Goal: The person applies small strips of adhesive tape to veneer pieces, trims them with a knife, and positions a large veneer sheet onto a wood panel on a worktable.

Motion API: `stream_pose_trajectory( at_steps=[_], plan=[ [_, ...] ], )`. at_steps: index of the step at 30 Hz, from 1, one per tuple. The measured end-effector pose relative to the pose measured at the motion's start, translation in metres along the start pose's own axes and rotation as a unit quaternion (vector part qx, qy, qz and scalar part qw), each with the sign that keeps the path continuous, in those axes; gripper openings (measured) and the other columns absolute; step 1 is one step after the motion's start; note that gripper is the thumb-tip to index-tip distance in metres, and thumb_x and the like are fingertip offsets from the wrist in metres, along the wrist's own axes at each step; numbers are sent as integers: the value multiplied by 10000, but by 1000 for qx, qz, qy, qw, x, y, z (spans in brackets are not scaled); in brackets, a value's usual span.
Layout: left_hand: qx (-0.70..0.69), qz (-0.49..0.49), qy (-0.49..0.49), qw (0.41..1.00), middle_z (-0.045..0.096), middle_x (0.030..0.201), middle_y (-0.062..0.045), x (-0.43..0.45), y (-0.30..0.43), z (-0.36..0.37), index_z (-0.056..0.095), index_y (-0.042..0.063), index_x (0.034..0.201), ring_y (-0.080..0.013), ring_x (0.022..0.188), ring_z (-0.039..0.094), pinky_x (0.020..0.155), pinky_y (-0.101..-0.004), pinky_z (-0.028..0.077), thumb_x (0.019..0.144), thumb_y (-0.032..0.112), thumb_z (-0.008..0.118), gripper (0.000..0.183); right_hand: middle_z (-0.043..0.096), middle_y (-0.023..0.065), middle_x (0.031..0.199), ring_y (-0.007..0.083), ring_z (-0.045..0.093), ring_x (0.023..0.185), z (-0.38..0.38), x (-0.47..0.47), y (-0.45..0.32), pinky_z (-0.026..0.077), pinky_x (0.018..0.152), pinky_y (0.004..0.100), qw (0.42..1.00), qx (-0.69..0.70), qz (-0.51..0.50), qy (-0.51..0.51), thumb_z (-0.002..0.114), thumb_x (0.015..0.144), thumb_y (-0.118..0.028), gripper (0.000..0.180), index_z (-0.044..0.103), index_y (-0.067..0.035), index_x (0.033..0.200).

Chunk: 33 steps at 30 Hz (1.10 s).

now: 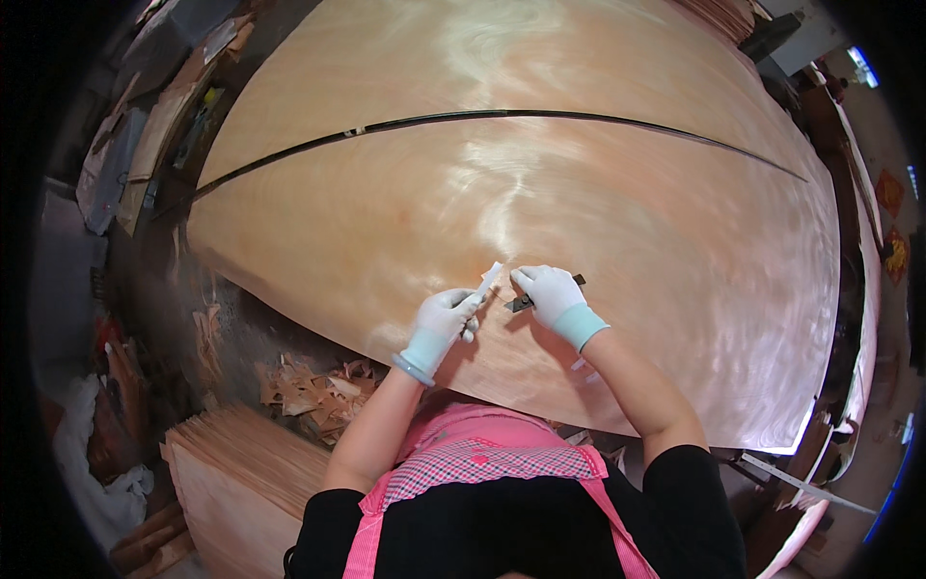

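My left hand, in a white glove with a pale green cuff, pinches a narrow white strip, perhaps tape. My right hand, gloved the same way, is closed around a dark flat blade-like tool. Its pale angled tip sticks out to the left of the fingers, and a dark end shows on the other side. Both hands are over the near part of a large wood veneer sheet. Small whitish translucent pieces lie on the sheet beneath my right wrist.
A long thin dark rod crosses the sheet. A stack of veneer stands at the lower left, beside a heap of veneer scraps. A white ruler-like strip juts out at the lower right. More boards line the left.
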<state>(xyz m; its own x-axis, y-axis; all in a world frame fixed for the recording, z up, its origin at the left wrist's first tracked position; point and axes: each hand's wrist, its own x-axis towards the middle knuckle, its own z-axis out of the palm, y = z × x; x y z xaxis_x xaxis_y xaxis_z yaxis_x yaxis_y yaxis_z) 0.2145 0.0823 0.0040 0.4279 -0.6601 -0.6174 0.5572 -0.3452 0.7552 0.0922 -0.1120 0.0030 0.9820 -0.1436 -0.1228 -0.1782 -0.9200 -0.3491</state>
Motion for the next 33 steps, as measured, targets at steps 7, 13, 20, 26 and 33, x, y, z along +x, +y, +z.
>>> stream_pose_trajectory(
  at_steps=[7, 13, 20, 26, 33],
  plan=[
    [-2, -68, 4, 998, 588, 618, -51, 54, -21, 13, 627, 13, 875, -128, 456, 553, 397, -283, 440, 971, 201, 601, 212, 647, 90, 1043, 316, 639, 909, -1, 3, 1, 522, 751, 460, 998, -1, 11, -68, 601, 796, -49, 238, 596, -109, 1027],
    [-17, -71, 20, 997, 611, 649, -68, 57, -24, 16, 635, -12, 878, -129, 466, 562, 416, -272, 449, 958, 202, 624, 229, 460, 85, 1480, 275, 606, 1027, 12, 2, 0, 515, 819, 399, 990, -130, -41, -47, 620, 829, -110, 630, 451, -155, 1434],
    [57, -112, 31, 992, 632, 692, -84, 7, -40, -8, 642, -48, 884, -137, 537, 595, 460, -262, 474, 931, 152, 653, 206, 379, 236, 1511, 285, 573, 1073, 9, 0, -14, 477, 796, 377, 971, -203, -83, -98, 576, 898, -229, 572, 449, -358, 1441],
    [630, 85, 140, 759, 692, 880, -186, 11, -17, -37, 722, 70, 812, -383, 799, 661, 747, -484, 529, 879, 359, 538, 350, 299, 249, 1552, 309, 541, 1198, 2, 1, -23, 447, 846, 371, 967, -200, -54, -149, 584, 912, -257, 575, 433, -393, 1449],
    [50, -11, 24, 998, 641, 724, -2, -10, -3, -12, 691, 5, 1033, -73, 545, 567, 499, -207, 435, 969, 159, 631, 178, 543, 227, 1336, 272, 634, 1043, 2, -31, -20, 502, 797, 371, 952, 280, 123, -13, 679, 894, -228, 480, 540, -217, 1353]
  ],
)
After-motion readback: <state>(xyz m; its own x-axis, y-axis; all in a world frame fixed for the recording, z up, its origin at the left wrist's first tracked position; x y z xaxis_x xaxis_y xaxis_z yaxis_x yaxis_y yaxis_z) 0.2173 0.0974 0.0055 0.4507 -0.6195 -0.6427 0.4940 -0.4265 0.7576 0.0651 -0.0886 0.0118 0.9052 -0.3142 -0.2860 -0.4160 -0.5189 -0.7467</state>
